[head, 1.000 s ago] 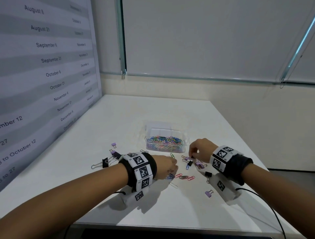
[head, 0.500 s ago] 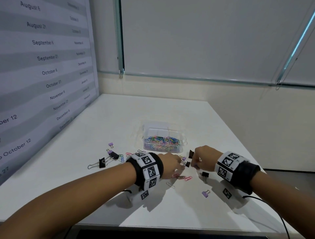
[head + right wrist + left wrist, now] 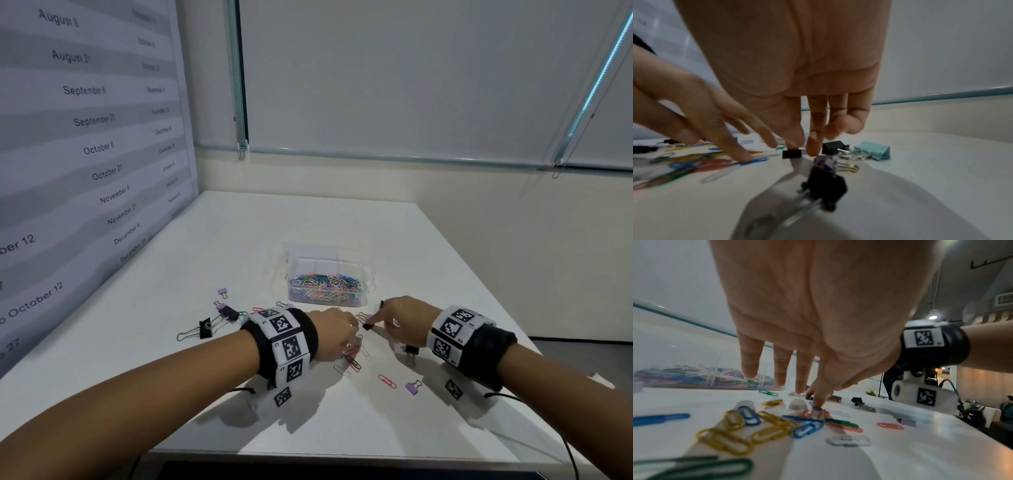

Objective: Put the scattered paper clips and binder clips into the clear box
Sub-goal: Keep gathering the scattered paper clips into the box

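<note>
The clear box [image 3: 327,286], part full of coloured paper clips, stands on the white table [image 3: 239,240] just beyond both hands. My left hand [image 3: 352,337] reaches down with straight fingers, and its index fingertip [image 3: 818,404] presses a blue paper clip [image 3: 754,160] against the table among several loose paper clips [image 3: 764,430]. Beside it, my right hand [image 3: 371,322] pinches a small black binder clip [image 3: 791,154] between thumb and index finger, low on the table. Its other fingers are curled, and what they hold is hidden.
Black and purple binder clips [image 3: 219,317] lie left of my left wrist. A black binder clip [image 3: 410,351], a purple one [image 3: 412,387] and a pink paper clip [image 3: 387,380] lie near my right wrist. A teal binder clip [image 3: 874,151] sits behind the right fingers. A date poster [image 3: 85,154] lines the left edge.
Both hands have drawn closer together over the pile of clips. My right hand has come back down from a lifted position to the small black binder clip, and the left index finger has slid onto a blue clip.
</note>
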Demonstrator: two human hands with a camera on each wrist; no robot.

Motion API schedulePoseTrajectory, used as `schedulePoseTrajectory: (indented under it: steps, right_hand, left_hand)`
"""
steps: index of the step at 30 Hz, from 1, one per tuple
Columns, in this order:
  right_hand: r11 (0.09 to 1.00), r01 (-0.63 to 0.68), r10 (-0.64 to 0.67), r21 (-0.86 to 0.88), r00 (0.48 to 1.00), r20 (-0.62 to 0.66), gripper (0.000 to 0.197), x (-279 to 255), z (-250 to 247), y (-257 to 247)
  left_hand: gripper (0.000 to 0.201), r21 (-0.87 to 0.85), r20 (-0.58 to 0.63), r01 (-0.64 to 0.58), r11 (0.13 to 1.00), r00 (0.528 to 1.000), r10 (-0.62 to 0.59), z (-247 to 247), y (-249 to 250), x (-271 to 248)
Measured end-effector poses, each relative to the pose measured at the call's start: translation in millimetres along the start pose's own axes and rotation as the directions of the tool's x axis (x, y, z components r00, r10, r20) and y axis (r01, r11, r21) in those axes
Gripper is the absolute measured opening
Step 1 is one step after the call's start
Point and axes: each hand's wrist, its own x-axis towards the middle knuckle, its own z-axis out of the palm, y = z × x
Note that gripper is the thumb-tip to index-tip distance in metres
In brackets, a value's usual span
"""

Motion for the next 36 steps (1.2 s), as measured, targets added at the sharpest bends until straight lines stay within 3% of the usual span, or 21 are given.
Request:
schedulePoseTrajectory:
  steps: [4, 7, 9, 15, 19, 22, 23, 26, 28, 32, 36]
  right_hand:
    - [0.997, -0.063, 0.063, -0.054, 0.998, 0.004, 0.039, 6, -6, 3]
    - [0.997, -0.067, 0.066, -0.026, 0.997, -0.041, 0.036, 9, -4, -5]
    - [1.0, -0.017, 0.016, -0.005, 0.998, -0.055, 0.035, 11, -2, -15]
    - [0.992, 0.035, -0.025, -0.122, 0.996, 0.086, 0.033, 30, -1, -42]
    - [0.976, 0.192, -0.181, -0.107, 0.978, 0.1, 0.039, 27, 0, -52]
    - [0.957, 0.288, -0.29, 0.038, 0.955, 0.063, 0.035, 17, 2, -53]
    - [0.957, 0.273, -0.279, 0.099, 0.959, 0.049, 0.034, 11, 1, -51]
    - [0.966, 0.197, -0.202, 0.167, 0.979, 0.017, 0.037, -5, -3, -40]
    - [0.978, 0.136, -0.144, 0.157, 0.989, 0.039, 0.05, -15, -7, -33]
    - [0.995, 0.023, -0.042, 0.095, 0.979, 0.197, 0.078, -27, -9, -29]
    - [0.997, -0.006, -0.013, 0.083, 0.973, 0.23, 0.084, -24, -1, -34]
  left_hand:
    - [0.043, -0.217, -0.011, 0.042, 0.975, 0.999, -0.046, 6, -12, -7]
    - [0.045, -0.252, -0.062, 0.109, 0.962, 0.99, -0.129, 0, -23, -15]
    - [0.046, -0.242, -0.028, 0.154, 0.958, 0.986, -0.166, 1, -30, -17]
    - [0.037, -0.24, 0.058, 0.132, 0.962, 0.991, -0.122, 9, -37, -21]
    - [0.041, -0.301, 0.087, 0.107, 0.948, 0.993, -0.084, 9, -39, -33]
    - [0.033, -0.426, 0.01, 0.16, 0.891, 0.985, -0.172, 13, -43, -44]
    - [0.037, -0.455, -0.001, 0.176, 0.873, 0.98, -0.198, 13, -44, -49]
    - [0.084, -0.496, 0.08, 0.254, 0.83, 0.966, -0.247, 11, -41, -68]
    - [0.096, -0.447, 0.15, 0.281, 0.849, 0.959, -0.239, 12, -39, -79]
    - [0.092, -0.421, 0.205, 0.295, 0.857, 0.952, -0.227, 19, -39, -82]
    - [0.081, -0.436, 0.179, 0.322, 0.84, 0.946, -0.269, 21, -38, -69]
